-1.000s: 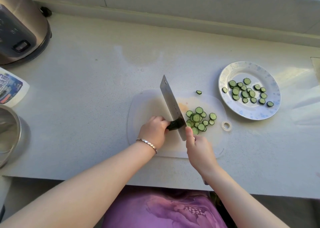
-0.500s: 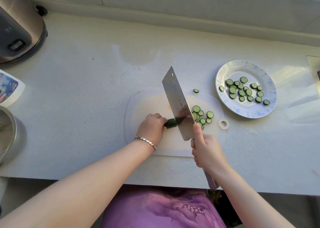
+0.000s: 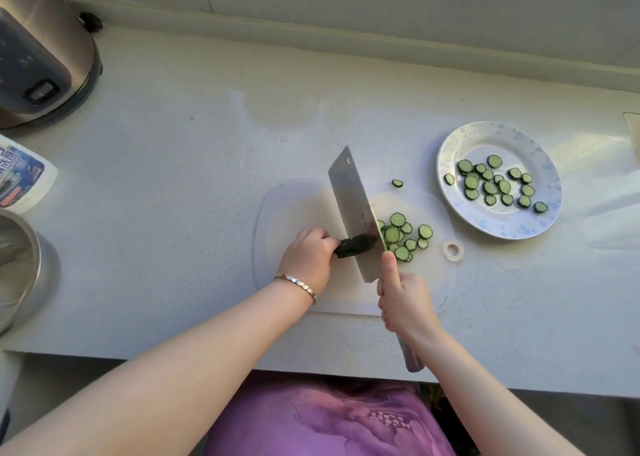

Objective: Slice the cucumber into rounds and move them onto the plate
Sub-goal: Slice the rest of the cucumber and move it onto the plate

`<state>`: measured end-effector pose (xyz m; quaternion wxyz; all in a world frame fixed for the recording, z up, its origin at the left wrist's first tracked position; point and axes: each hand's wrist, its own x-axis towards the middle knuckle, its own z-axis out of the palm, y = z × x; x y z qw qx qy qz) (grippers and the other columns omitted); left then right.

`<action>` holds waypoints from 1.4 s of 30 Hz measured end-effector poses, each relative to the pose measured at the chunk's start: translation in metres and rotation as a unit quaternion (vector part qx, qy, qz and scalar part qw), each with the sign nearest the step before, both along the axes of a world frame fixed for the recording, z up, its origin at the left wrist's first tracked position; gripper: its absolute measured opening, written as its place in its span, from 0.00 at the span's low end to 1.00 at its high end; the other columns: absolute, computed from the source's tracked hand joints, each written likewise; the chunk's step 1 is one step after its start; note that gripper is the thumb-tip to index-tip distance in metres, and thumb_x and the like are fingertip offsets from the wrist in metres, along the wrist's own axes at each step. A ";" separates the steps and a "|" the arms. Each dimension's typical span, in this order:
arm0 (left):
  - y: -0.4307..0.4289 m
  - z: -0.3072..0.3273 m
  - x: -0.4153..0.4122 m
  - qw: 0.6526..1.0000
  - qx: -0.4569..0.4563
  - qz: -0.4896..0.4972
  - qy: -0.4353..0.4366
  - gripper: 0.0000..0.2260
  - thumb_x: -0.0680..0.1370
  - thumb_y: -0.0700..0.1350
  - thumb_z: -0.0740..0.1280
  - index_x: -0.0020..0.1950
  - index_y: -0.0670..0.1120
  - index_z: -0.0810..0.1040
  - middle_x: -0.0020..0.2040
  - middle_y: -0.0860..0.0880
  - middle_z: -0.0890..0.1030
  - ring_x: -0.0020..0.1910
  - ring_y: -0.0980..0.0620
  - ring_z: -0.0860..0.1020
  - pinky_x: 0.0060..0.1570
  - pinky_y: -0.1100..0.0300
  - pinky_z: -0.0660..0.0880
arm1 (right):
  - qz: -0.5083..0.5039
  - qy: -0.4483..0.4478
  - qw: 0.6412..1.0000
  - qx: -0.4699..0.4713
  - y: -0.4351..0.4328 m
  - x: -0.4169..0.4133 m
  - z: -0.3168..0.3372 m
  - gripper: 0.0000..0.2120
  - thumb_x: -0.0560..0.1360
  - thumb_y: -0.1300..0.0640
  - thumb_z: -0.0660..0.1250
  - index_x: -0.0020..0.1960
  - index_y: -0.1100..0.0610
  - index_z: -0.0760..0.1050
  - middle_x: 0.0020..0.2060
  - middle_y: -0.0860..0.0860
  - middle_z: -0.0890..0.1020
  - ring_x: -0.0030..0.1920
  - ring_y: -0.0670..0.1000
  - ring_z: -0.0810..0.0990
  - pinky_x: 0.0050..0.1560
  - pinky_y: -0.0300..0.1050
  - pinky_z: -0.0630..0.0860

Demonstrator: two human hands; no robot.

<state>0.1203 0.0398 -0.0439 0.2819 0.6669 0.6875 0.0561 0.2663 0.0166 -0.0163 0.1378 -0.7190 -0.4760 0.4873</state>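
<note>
Now — left hand (image 3: 309,255) grips cucumber (image 3: 355,245) | right hand (image 3: 406,303) grips cleaver (image 3: 353,209)

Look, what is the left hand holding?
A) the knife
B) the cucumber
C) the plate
B: the left hand grips the cucumber on the board, while the right hand holds the knife.

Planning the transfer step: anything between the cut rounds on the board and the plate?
Nothing visible. Bare counter separates the pile of rounds on the cutting board from the plate; the board's ring lies off that line.
</note>
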 end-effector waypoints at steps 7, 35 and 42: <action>-0.001 0.001 -0.001 1.000 0.008 0.000 -0.019 0.14 0.79 0.38 0.59 0.64 0.43 0.75 0.59 0.42 0.76 0.59 0.43 0.71 0.53 0.53 0.74 | -0.012 0.040 0.999 -0.011 -0.001 0.012 0.017 0.26 0.77 0.38 0.51 0.27 0.53 0.56 0.17 0.43 0.59 0.21 0.48 0.57 0.26 0.40 0.56; -0.001 -0.002 -0.006 0.998 0.029 0.013 -0.061 0.13 0.78 0.36 0.62 0.61 0.40 0.78 0.58 0.40 0.78 0.57 0.41 0.74 0.54 0.55 0.73 | 0.006 0.032 0.999 0.007 -0.001 0.005 0.017 0.26 0.77 0.37 0.49 0.28 0.53 0.56 0.18 0.44 0.59 0.23 0.49 0.58 0.28 0.43 0.56; 0.001 -0.003 -0.004 0.998 0.028 0.005 -0.047 0.12 0.78 0.36 0.61 0.60 0.40 0.79 0.56 0.39 0.78 0.56 0.40 0.74 0.52 0.52 0.74 | 0.039 -0.023 0.999 0.030 0.000 -0.006 0.009 0.26 0.78 0.38 0.49 0.32 0.58 0.61 0.27 0.55 0.64 0.30 0.52 0.63 0.34 0.46 0.61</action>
